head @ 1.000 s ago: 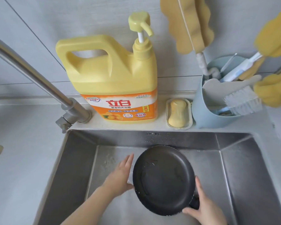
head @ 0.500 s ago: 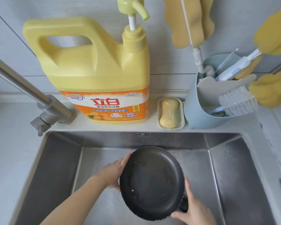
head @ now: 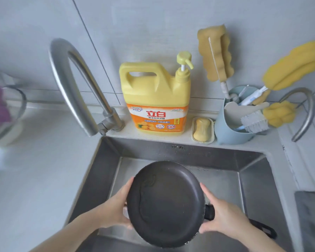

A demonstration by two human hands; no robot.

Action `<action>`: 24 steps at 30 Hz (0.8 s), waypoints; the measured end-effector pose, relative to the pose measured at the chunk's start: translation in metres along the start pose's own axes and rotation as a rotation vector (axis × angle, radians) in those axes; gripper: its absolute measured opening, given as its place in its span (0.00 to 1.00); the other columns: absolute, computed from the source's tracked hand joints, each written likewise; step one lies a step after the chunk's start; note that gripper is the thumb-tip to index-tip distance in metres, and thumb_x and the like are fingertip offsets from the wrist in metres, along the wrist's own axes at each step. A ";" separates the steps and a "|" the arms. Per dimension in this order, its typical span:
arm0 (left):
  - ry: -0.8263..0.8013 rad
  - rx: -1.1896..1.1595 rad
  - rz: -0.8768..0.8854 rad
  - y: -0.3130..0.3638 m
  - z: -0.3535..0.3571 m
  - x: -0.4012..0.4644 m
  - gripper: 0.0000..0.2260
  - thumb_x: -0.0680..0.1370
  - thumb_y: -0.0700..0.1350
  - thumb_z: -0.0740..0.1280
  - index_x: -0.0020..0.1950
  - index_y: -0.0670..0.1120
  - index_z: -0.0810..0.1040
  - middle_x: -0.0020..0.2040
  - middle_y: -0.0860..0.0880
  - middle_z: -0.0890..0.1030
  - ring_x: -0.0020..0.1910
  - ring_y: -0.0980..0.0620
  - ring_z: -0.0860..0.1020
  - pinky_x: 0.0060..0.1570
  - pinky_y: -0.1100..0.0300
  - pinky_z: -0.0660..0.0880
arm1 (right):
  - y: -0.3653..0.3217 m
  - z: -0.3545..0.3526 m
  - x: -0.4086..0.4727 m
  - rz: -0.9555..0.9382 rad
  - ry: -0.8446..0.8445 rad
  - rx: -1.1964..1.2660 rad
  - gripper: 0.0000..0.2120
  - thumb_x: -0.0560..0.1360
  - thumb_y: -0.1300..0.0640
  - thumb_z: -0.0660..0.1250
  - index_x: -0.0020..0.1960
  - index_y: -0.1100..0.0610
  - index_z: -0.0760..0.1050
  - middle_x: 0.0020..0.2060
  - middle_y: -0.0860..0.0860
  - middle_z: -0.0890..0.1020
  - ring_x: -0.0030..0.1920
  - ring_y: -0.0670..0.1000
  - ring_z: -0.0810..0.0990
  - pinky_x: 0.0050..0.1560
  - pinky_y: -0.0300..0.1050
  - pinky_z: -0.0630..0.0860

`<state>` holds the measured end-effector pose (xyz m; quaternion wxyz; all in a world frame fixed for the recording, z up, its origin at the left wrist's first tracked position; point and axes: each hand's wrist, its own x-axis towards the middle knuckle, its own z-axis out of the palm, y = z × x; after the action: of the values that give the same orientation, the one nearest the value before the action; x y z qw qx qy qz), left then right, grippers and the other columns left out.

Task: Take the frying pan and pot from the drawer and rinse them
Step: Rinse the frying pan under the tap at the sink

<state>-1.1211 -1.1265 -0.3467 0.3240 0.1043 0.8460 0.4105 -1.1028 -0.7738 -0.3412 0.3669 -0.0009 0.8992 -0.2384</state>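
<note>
With both hands cupping the frying pan rim, left hand and right hand, tilt it to drain into the sink.

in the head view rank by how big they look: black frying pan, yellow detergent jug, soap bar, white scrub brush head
1. Black round frying pan, though it is nearest the camera, which inflates it.
2. Yellow plastic detergent jug, close behind; true order of these two is unsure.
3. Pale yellow soap bar and white bristle brush head look alike.
</note>
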 end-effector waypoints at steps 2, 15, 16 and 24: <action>0.072 -0.018 0.044 0.021 -0.003 -0.019 0.59 0.61 0.40 0.82 0.77 0.66 0.46 0.66 0.57 0.71 0.57 0.51 0.78 0.55 0.55 0.79 | -0.007 -0.015 -0.019 -0.033 0.048 -0.007 0.61 0.54 0.34 0.74 0.71 0.25 0.33 0.37 0.45 0.77 0.38 0.43 0.77 0.39 0.37 0.73; 0.366 0.016 0.375 0.142 -0.021 -0.096 0.59 0.64 0.50 0.83 0.79 0.61 0.41 0.77 0.56 0.62 0.71 0.52 0.70 0.61 0.56 0.77 | -0.046 -0.127 -0.147 -0.231 0.456 -0.225 0.60 0.56 0.32 0.74 0.65 0.21 0.28 0.48 0.46 0.81 0.44 0.43 0.78 0.47 0.43 0.78; 0.392 0.019 0.406 0.153 -0.021 -0.100 0.59 0.64 0.49 0.83 0.79 0.61 0.41 0.77 0.56 0.62 0.71 0.51 0.70 0.61 0.57 0.77 | -0.048 -0.135 -0.156 -0.240 0.489 -0.237 0.60 0.55 0.32 0.75 0.65 0.21 0.28 0.49 0.47 0.82 0.45 0.45 0.79 0.48 0.44 0.78; 0.652 0.174 0.596 0.215 -0.042 -0.122 0.55 0.66 0.65 0.75 0.78 0.63 0.37 0.79 0.53 0.58 0.72 0.50 0.70 0.66 0.52 0.74 | -0.069 -0.190 -0.218 -0.313 0.747 -0.264 0.60 0.58 0.30 0.75 0.68 0.24 0.28 0.40 0.41 0.78 0.40 0.47 0.78 0.44 0.44 0.76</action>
<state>-1.0732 -1.0693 -0.1074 -0.1020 0.2356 0.8682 0.4246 -1.0810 -0.7149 -0.0508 -0.0279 -0.0980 0.9822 -0.1579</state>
